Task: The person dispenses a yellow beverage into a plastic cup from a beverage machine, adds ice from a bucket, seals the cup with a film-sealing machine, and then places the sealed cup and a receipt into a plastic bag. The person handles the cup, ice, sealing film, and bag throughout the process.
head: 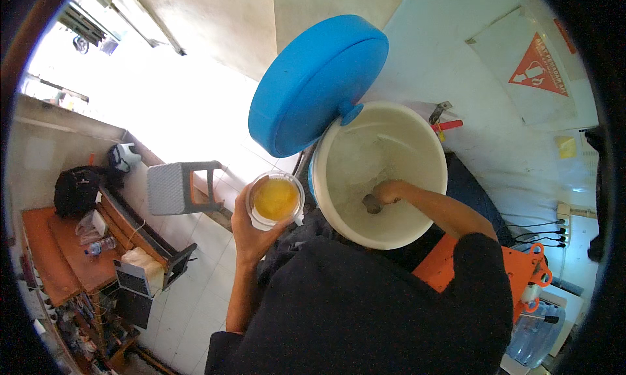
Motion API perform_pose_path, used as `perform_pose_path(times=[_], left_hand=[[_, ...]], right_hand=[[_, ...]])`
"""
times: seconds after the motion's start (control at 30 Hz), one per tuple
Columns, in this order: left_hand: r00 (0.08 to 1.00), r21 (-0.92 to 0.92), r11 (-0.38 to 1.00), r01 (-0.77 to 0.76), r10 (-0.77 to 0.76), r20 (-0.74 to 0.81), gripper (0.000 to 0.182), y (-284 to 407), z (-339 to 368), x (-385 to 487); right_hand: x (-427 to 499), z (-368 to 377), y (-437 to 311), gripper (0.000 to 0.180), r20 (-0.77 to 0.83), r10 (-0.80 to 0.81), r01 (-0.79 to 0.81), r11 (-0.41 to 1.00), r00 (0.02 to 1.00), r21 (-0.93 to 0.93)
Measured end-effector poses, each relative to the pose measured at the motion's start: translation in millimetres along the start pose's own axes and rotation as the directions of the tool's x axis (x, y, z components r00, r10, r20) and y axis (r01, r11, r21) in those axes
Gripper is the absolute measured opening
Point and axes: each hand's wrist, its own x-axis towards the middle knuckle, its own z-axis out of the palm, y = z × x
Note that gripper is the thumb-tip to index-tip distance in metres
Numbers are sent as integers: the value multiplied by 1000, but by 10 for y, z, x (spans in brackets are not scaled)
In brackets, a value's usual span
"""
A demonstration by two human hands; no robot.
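Note:
A clear cup of yellow liquid [275, 199] is held by my left hand [254, 230], its thumb and fingers around the sides. My right hand [389, 191] reaches down inside a round cream-coloured cooler bucket [440, 169], its fingers closed around a small dark scoop or cup [371, 204]. Pale, frosty-looking contents, perhaps ice, lie beneath that hand; their details are blurred. The cooler's blue lid [323, 86] stands tilted up against the far left side of the rim.
A grey plastic stool [168, 188] stands on the tiled floor at left, beyond it an orange-topped table [63, 248] with a black bag [76, 191]. An orange plastic stool or table [513, 267] is at my right, near a wall with plugged-in cables [547, 230].

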Motion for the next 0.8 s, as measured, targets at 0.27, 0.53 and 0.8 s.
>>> perform_pose_path(times=[0.27, 0.53, 0.8], left_hand=[[980, -19, 984, 177, -178, -86, 87, -26, 37, -298], [979, -5, 983, 183, -182, -91, 83, 28, 109, -284], [985, -80, 982, 169, -172, -27, 85, 31, 141, -241]], right_hand=[[818, 954, 297, 22, 197, 72, -141, 920, 978, 365], [628, 917, 149, 41, 0, -85, 82, 955, 996, 286], [530, 742, 9, 41, -109, 64, -7, 890, 992, 457]])
